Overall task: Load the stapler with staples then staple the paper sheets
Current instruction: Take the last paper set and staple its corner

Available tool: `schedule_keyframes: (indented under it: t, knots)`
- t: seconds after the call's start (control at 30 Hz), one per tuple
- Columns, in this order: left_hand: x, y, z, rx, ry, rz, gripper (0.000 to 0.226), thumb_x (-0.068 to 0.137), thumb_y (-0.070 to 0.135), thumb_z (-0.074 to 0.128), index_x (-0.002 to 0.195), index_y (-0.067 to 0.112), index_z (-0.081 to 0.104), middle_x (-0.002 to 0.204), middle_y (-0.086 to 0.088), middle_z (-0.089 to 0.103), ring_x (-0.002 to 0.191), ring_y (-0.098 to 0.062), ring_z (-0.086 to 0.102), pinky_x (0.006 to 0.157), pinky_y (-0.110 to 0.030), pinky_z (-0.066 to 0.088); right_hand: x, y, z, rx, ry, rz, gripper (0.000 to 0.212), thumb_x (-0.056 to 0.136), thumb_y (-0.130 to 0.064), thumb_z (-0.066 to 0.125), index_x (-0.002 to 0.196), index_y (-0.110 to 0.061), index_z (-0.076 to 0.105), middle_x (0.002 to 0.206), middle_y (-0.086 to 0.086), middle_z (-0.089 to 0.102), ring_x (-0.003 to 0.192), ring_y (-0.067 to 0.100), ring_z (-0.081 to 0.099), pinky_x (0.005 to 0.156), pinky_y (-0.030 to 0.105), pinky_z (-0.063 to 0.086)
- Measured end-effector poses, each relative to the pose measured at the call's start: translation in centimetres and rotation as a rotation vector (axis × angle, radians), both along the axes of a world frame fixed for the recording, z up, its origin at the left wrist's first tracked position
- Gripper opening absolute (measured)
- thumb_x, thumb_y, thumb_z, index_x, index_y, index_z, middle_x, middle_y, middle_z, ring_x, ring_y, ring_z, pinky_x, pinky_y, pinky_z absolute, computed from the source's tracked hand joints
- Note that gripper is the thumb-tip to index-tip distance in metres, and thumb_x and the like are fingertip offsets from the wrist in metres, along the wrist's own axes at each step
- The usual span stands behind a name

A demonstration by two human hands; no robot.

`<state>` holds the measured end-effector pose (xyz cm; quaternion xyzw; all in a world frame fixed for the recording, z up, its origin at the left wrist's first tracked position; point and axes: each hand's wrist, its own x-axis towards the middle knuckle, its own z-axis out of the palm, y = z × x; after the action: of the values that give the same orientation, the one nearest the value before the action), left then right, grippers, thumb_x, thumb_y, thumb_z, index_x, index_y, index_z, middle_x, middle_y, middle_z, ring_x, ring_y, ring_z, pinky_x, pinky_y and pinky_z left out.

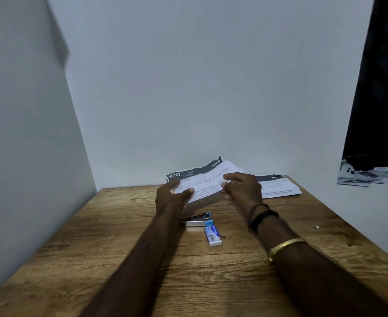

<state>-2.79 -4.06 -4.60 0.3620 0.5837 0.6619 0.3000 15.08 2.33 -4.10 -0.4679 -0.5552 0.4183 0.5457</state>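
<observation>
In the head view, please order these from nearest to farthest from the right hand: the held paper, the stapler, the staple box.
From the right hand:
1. Held paper: gripped in the hand itself.
2. Stapler: on the table, below and left.
3. Staple box: just beyond the stapler, toward the camera.

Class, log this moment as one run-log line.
hands: left, right hold paper sheets | stapler, staple box: on table, untouched
</observation>
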Motion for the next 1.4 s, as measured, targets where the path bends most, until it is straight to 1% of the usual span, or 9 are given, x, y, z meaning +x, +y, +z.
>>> schedule_keyframes:
  t: [0.13, 0.37, 0.53, 0.8, 0.97, 1.07, 1.17, 1.33, 1.4]
  knots:
    - [3.6, 1.6, 0.6, -0.035, 0.165, -0.048, 0.074, 0.065, 0.003, 0.093, 0.133, 0.004, 0.064, 0.137, -0.014, 0.06, 0.124, -0.026, 0.057, 0.109, -0.033, 0.046, 2.2, 1.0, 0.0, 0.039, -0.021, -0.137, 0.022, 0.081, -0.004, 0.078, 0.102, -0.012, 0.079, 0.089, 0.009, 0.078, 0.065, 0.015, 0.074, 0.061, 0.03, 0.062]
    - [8.2, 5.3, 0.8, -0.096, 0.309, -0.068, 0.064, 0.068, 0.003, 0.09, 0.127, 0.005, 0.065, 0.134, -0.015, 0.063, 0.124, -0.028, 0.061, 0.109, -0.04, 0.049, 7.0, 3.0, -0.6, 0.04, -0.06, -0.263, 0.024, 0.078, -0.009, 0.079, 0.102, -0.015, 0.079, 0.092, 0.01, 0.079, 0.083, 0.025, 0.077, 0.086, 0.045, 0.062]
    - [10.5, 7.4, 0.6, -0.142, 0.395, -0.125, 0.063, 0.068, 0.005, 0.09, 0.125, 0.004, 0.064, 0.131, -0.014, 0.063, 0.12, -0.026, 0.061, 0.1, -0.028, 0.05, 9.6, 4.0, -1.3, 0.006, -0.112, -0.379, 0.022, 0.077, -0.01, 0.078, 0.098, -0.017, 0.08, 0.094, 0.007, 0.079, 0.078, 0.027, 0.077, 0.078, 0.039, 0.065]
    - [12.2, 9.6, -0.1, -0.267, 0.509, -0.217, 0.056, 0.071, 0.006, 0.088, 0.121, 0.005, 0.062, 0.131, -0.015, 0.061, 0.124, -0.029, 0.058, 0.103, -0.035, 0.051, 11.3, 5.5, -2.0, -0.17, -0.058, -0.416, 0.016, 0.077, -0.004, 0.081, 0.092, -0.009, 0.075, 0.065, 0.006, 0.075, 0.055, 0.016, 0.075, 0.057, 0.032, 0.064]
    - [12.6, 9.8, 0.0, -0.328, 0.618, -0.238, 0.028, 0.076, 0.008, 0.083, 0.073, 0.019, 0.057, 0.094, -0.012, 0.065, 0.095, -0.026, 0.065, 0.088, -0.036, 0.056, 11.5, 6.1, -1.7, -0.24, -0.132, -0.407, 0.017, 0.08, -0.005, 0.082, 0.095, -0.006, 0.074, 0.075, 0.008, 0.078, 0.051, 0.016, 0.074, 0.048, 0.025, 0.059]
    - [12.9, 9.2, 0.0, -0.366, 0.635, -0.243, 0.018, 0.077, 0.004, 0.077, 0.071, 0.009, 0.06, 0.107, -0.032, 0.071, 0.102, -0.041, 0.072, 0.088, -0.05, 0.061, 11.5, 6.4, -1.6, -0.263, -0.194, -0.416, 0.016, 0.081, -0.011, 0.081, 0.095, -0.008, 0.075, 0.07, 0.006, 0.077, 0.042, 0.012, 0.07, 0.037, 0.016, 0.048]
    - [13.0, 9.3, -0.1, -0.386, 0.683, -0.26, 0.038, 0.077, 0.006, 0.075, 0.055, 0.01, 0.044, 0.114, -0.037, 0.066, 0.106, -0.046, 0.07, 0.089, -0.051, 0.058, 11.2, 6.4, -1.6, -0.245, -0.278, -0.417, 0.009, 0.082, -0.018, 0.079, 0.088, -0.012, 0.075, 0.057, 0.0, 0.071, 0.031, 0.005, 0.06, 0.029, 0.007, 0.032]
    - [12.8, 9.6, -0.2, -0.36, 0.663, -0.249, 0.026, 0.078, 0.011, 0.074, 0.062, 0.015, 0.054, 0.094, -0.021, 0.074, 0.107, -0.037, 0.07, 0.09, -0.042, 0.058, 10.7, 6.0, -1.6, -0.208, -0.359, -0.394, 0.013, 0.082, -0.023, 0.076, 0.074, -0.014, 0.074, 0.039, -0.009, 0.062, 0.032, 0.003, 0.061, 0.029, 0.008, 0.031]
    - [12.7, 9.5, -0.1, -0.336, 0.652, -0.248, 0.009, 0.08, 0.016, 0.077, 0.083, 0.018, 0.069, 0.107, -0.011, 0.075, 0.112, -0.03, 0.068, 0.095, -0.039, 0.056, 10.5, 5.7, -1.6, -0.193, -0.351, -0.392, 0.011, 0.083, -0.026, 0.077, 0.08, -0.016, 0.075, 0.039, -0.01, 0.063, 0.034, 0.004, 0.063, 0.031, 0.009, 0.033]
